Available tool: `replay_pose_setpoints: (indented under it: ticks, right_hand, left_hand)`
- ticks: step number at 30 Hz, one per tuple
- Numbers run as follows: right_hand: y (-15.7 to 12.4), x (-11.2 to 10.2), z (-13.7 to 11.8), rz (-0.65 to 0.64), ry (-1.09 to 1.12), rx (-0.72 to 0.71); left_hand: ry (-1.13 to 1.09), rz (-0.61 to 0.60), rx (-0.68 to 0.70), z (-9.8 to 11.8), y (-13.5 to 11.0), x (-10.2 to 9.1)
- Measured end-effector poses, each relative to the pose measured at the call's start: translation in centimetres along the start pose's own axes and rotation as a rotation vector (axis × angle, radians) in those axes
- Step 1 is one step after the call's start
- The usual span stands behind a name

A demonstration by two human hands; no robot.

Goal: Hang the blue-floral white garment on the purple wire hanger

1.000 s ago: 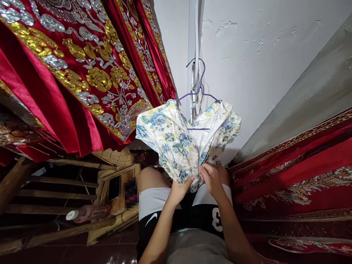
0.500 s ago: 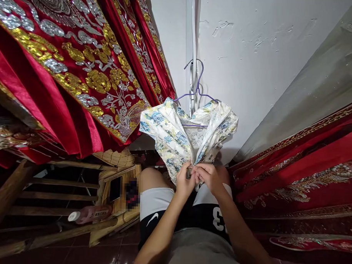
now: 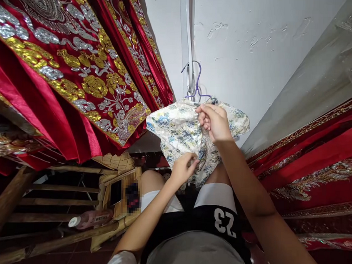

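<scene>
A small white garment with blue and yellow flowers (image 3: pixel 178 132) hangs on a purple wire hanger (image 3: pixel 197 84) hooked on a white wall strip. My right hand (image 3: pixel 213 121) is closed on the garment's top edge near the collar, just under the hanger's hook. My left hand (image 3: pixel 184 169) pinches the front of the same garment lower down, fingers pressed together on the cloth. The hanger's lower bar is hidden by the fabric.
Red satin cloth with gold and silver embroidery (image 3: pixel 65 66) hangs at the left, more red embroidered cloth (image 3: pixel 313 171) at the right. A bamboo stool (image 3: pixel 116 191) and a pink bottle (image 3: pixel 89 219) sit low at the left. A white wall (image 3: pixel 248 53) is behind.
My right hand has risen from the garment's lower front to its collar at the hanger. My left hand stays low on the front. The open front is now drawn shut.
</scene>
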State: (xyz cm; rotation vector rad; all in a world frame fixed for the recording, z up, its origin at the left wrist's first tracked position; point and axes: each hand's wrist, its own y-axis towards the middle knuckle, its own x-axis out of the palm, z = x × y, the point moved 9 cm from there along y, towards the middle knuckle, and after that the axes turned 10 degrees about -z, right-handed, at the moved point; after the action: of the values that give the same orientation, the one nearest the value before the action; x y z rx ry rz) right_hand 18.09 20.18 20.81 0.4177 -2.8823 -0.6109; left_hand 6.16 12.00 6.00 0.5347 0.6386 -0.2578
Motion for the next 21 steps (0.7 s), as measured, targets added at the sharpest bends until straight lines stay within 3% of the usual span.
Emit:
replay_pose_setpoints:
  ticks: [3, 5, 9, 12, 14, 17, 19, 21]
  right_hand:
    - [-1.1, 0.6, 0.4, -0.006, -0.013, 0.012]
    - [-1.1, 0.7, 0.2, -0.020, -0.041, -0.001]
    - [-0.7, 0.2, 0.2, 0.026, -0.163, -0.071]
    - [-1.3, -1.2, 3.0, 0.120, -0.290, -0.013]
    - [-2.6, -2.0, 5.9, 0.138, -0.329, 0.095]
    - [-5.3, -2.6, 9.2, 0.119, -0.281, 0.204]
    - [-7.0, -2.3, 9.8, 0.098, -0.250, 0.216]
    - [-8.4, -1.5, 10.0, 0.078, -0.230, 0.227]
  left_hand:
    - [-0.020, 0.264, 0.161, 3.8, 3.4, -7.1]
    - [0.052, 0.341, 0.257, 6.6, 6.1, -10.6]
    - [0.247, 0.234, 0.379, 10.9, 10.4, -12.7]
    - [0.248, 0.329, 0.368, 11.1, 10.5, -14.6]
    - [0.143, 0.504, 0.319, 9.0, 9.1, -17.3]
    - [-0.291, 0.850, 0.153, 1.3, 5.7, -22.2]
    - [-0.637, 0.981, -0.029, -5.3, 3.6, -22.7]
    - [-0.792, 0.954, -0.149, -9.7, 2.2, -21.0]
